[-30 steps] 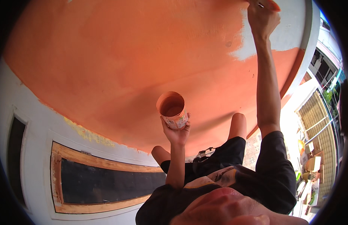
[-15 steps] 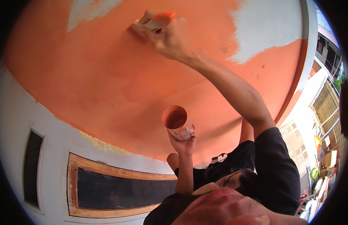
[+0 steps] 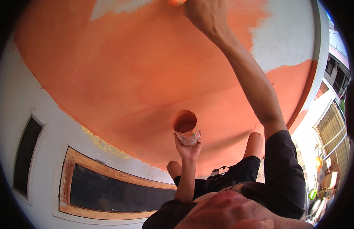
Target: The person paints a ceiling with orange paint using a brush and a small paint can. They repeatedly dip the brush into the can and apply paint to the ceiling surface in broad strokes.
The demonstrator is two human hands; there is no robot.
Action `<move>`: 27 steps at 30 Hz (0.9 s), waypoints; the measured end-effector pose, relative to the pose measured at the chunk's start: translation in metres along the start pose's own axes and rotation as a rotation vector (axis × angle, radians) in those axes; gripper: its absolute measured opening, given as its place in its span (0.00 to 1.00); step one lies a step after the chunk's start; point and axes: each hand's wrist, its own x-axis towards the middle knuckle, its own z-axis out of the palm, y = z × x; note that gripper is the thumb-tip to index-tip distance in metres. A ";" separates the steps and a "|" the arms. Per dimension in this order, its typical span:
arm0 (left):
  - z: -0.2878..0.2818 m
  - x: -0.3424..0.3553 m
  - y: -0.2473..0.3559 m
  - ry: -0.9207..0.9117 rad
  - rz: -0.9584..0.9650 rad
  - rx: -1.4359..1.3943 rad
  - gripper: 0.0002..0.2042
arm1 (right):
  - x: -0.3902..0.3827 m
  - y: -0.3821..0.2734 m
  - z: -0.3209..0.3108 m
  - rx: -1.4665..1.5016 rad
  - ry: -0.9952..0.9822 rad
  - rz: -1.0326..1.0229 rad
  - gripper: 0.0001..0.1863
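At the top edge my right hand [image 3: 205, 17] is raised against the orange-painted wall [image 3: 119, 72]. It grips a paintbrush, of which only an orange part [image 3: 177, 2] shows; the bristles are hidden. Low in the middle, my left hand [image 3: 187, 152] has its fingers wrapped round a cylindrical paint container [image 3: 184, 125], held open end up with orange paint inside. Pale unpainted patches [image 3: 284, 34] show at the upper right and top of the wall.
At lower left are a wood-framed dark window [image 3: 116, 191] and a narrow dark opening [image 3: 26, 152] in the white wall. My knees are close below the painted surface. A vertical edge trim [image 3: 320, 34] borders the right side, with assorted objects [image 3: 329, 179] outside beyond it.
My right hand swept from the upper right to the upper middle, then rose and shifted slightly right with the brush. My left hand and the container sit slightly further right than a second ago.
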 end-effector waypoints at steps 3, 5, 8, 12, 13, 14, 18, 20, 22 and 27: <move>0.007 0.003 -0.005 -0.051 -0.042 -0.031 0.32 | -0.006 -0.094 0.040 0.317 -0.099 -0.103 0.16; 0.010 0.004 -0.009 -0.096 -0.076 -0.029 0.33 | 0.002 -0.137 0.048 0.433 -0.220 -0.148 0.13; 0.014 0.004 -0.009 -0.088 -0.078 0.008 0.34 | 0.019 -0.135 0.042 0.706 -0.261 0.034 0.06; 0.013 -0.001 -0.010 -0.079 -0.042 0.063 0.34 | 0.018 -0.013 0.011 0.823 -0.386 0.498 0.08; 0.013 -0.003 -0.011 -0.056 -0.038 0.075 0.32 | 0.015 0.033 -0.004 0.818 -0.188 0.494 0.08; 0.014 -0.003 -0.011 -0.031 -0.027 0.089 0.31 | 0.014 0.072 -0.018 0.760 0.096 0.481 0.09; 0.018 -0.001 -0.015 -0.025 -0.051 0.095 0.29 | 0.005 0.211 -0.109 0.343 0.314 0.562 0.11; 0.019 -0.001 -0.019 -0.015 -0.028 0.100 0.29 | 0.007 0.240 -0.140 0.029 0.367 0.580 0.13; 0.016 -0.003 -0.026 0.006 -0.033 0.090 0.29 | 0.008 0.239 -0.150 -0.114 0.289 0.549 0.16; 0.012 0.001 -0.038 -0.033 -0.101 0.061 0.30 | -0.002 0.134 -0.079 -0.140 0.082 0.167 0.09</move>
